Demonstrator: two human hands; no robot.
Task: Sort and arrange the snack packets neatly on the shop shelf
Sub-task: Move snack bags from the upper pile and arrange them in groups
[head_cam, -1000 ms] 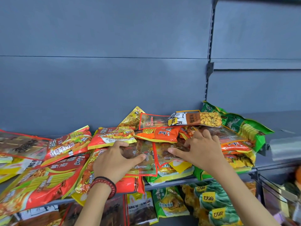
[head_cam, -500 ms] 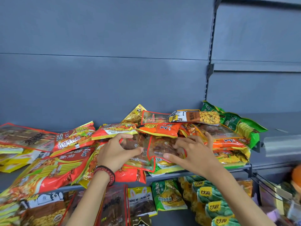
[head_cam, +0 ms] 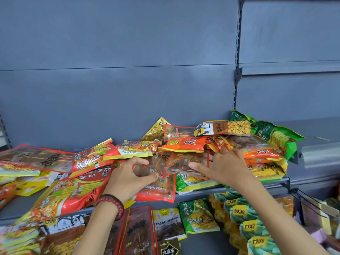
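Left hand (head_cam: 128, 178) has thumb and fingers curled round the left end of a see-through packet (head_cam: 155, 167), glossy film with brown strips inside. It lies mid-shelf on top of the heap. Right hand (head_cam: 227, 168) is spread, with its thumb flat and straight on a red-edged packet (head_cam: 184, 165) that overlaps the see-through one. Its fingers are splayed past that packet's right edge; can't tell if any go under it.

Both packets sit on the grey metal shelf (head_cam: 202, 192) in a loose pile. Crowding them:
- Behind, an orange packet (head_cam: 185, 145) and a long bean packet (head_cam: 224, 128) with a clear window.
- Right, crinkly green bags (head_cam: 276, 137) stacked over orange ones, touching the right hand's fingers.
- Left, shiny red noodle packets (head_cam: 73, 192) overlapping at angles, one hanging over the shelf lip.
- In front, a green-and-yellow packet (head_cam: 191, 182) lies under the red-edged one.

There is a dark red bead bracelet (head_cam: 112, 203) on the left wrist. Matte grey back panel (head_cam: 117, 89), slotted upright post (head_cam: 237, 70). The lower shelf holds flat brown packets (head_cam: 139, 234) and round green-yellow bags (head_cam: 246, 225) with yellow labels.
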